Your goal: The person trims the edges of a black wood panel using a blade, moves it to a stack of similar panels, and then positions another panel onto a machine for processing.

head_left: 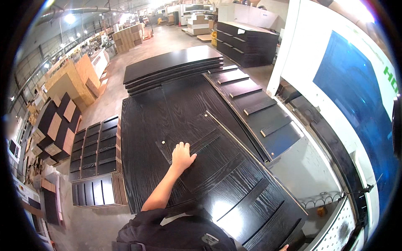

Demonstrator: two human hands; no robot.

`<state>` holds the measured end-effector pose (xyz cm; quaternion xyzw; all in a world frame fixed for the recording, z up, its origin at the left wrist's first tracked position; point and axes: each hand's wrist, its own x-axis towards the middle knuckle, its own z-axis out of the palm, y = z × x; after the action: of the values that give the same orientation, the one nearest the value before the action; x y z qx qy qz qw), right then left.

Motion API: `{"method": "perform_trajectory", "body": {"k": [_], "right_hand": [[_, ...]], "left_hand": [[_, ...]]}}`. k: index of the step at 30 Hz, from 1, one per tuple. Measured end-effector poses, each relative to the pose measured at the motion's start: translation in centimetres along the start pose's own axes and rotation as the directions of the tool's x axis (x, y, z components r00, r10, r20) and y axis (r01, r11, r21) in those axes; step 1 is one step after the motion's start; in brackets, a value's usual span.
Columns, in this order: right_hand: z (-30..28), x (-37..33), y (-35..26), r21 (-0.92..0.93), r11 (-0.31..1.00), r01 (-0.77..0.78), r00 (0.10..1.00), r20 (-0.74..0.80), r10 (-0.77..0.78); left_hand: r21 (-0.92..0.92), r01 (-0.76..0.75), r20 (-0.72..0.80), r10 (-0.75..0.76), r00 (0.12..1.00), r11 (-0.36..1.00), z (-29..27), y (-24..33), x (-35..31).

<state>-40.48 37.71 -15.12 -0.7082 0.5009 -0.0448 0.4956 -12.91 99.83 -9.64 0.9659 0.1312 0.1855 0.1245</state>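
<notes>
Black wood-grain panel with raised black crossbars [218, 154] lies flat, bars upward, in front of a person in a black short-sleeved top [176, 234]. Surface dark, with fine streaked grain; strong white glare near the person, duller toward the far end. Crossbars narrow, straight, roughly parallel, spaced along the panel's length. A thin pale edge [251, 154] runs down its right side. Two small pale round spots [163, 142] show at the far end, one near each corner.

Panel's position: on top of a broad black wood-grain board [142, 121], which shows past it on the left and at the far end.

Left hand [181, 157]: palm down on the far part of the panel, at the crossbar nearest the far end. Fingers bent and close together, thumb spread to the right; I cannot tell whether they grip the bar. Right hand [285, 247]: only a small part visible at the lower border, by the panel's near right portion; finger state cannot be told.

Around it: a pile of smooth black boards [176, 62] beyond; a second black panel with crossbars [255, 104] to the right, beside a white machine with a blue window [349, 62]; stacked black barred panels [91, 146] on the left.
</notes>
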Motion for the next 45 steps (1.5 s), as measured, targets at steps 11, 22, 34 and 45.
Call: {"method": "perform_trajectory", "body": {"k": [11,22,34,45], "right_hand": [[-13.3,-3.7,2.4,-0.113,0.976,-0.189,0.953,-0.259,0.154],[-31.8,-15.2,13.9,0.026,0.964,-0.264,0.738,-0.639,0.219],[-33.3,-31.7,23.7,0.366,0.856,-0.365,0.298,-0.825,0.48],[-25.1,-34.4,26.4,0.636,0.691,-0.344,-0.002,-0.736,0.677]], "left_hand": [[-0.049,-0.126,0.142,0.132,0.981,0.991,0.5,9.8,-6.4],[-0.306,-0.344,0.283,0.43,0.858,0.888,-0.6,26.9,-16.7],[-0.576,-0.55,0.272,0.776,0.569,0.605,0.3,44.0,-24.5],[-0.759,-0.63,0.12,0.986,0.113,0.165,7.8,63.2,-31.7]]}}
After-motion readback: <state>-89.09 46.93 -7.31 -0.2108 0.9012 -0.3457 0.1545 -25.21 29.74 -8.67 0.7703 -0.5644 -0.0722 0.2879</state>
